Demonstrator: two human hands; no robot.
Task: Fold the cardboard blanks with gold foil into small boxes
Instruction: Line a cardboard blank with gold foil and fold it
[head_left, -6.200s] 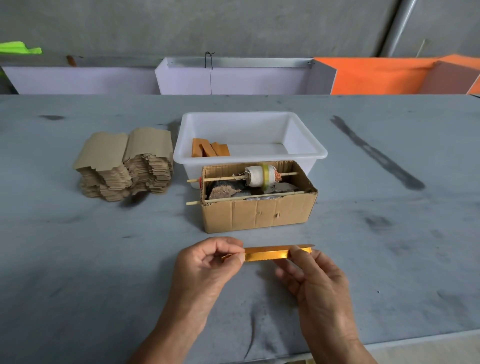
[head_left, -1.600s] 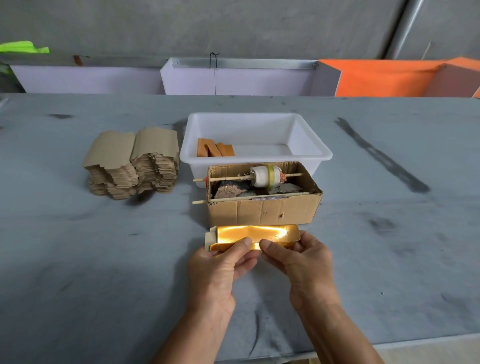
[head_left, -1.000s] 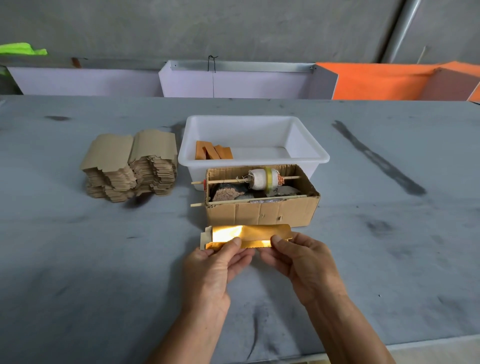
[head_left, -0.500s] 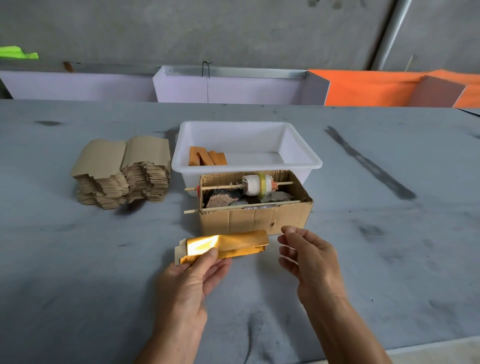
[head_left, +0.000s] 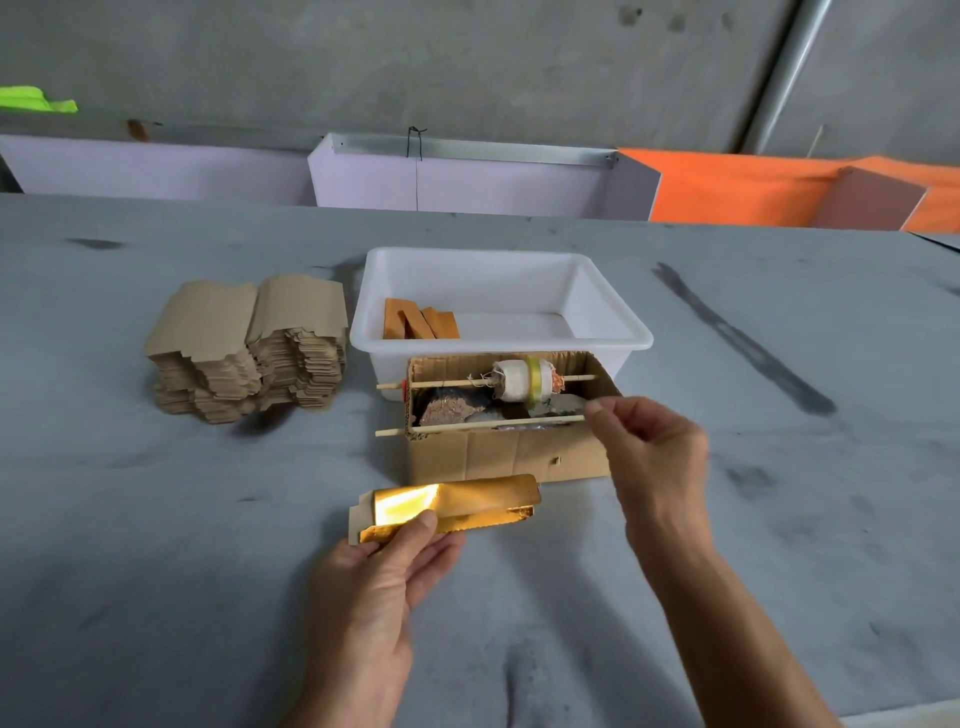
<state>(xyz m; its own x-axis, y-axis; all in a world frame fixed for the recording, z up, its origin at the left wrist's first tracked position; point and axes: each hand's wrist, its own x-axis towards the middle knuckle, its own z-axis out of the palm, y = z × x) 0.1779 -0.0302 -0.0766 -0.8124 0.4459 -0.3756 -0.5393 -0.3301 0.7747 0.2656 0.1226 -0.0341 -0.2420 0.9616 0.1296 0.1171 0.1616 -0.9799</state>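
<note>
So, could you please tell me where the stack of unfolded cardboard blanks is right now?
In the head view, the stack of cardboard blanks sits on the grey table toward the left, just left of the white plastic tub, untouched by either hand.

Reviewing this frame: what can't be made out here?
- Right hand, head view: whether its fingertips pinch anything; too small to tell.
- Gold-foil blank: glare washes out its left part; the left hand covers the lower corner.
- Cardboard box: contents in shadow, unidentifiable.
- White tub: the cardboard box hides its front wall.
</note>
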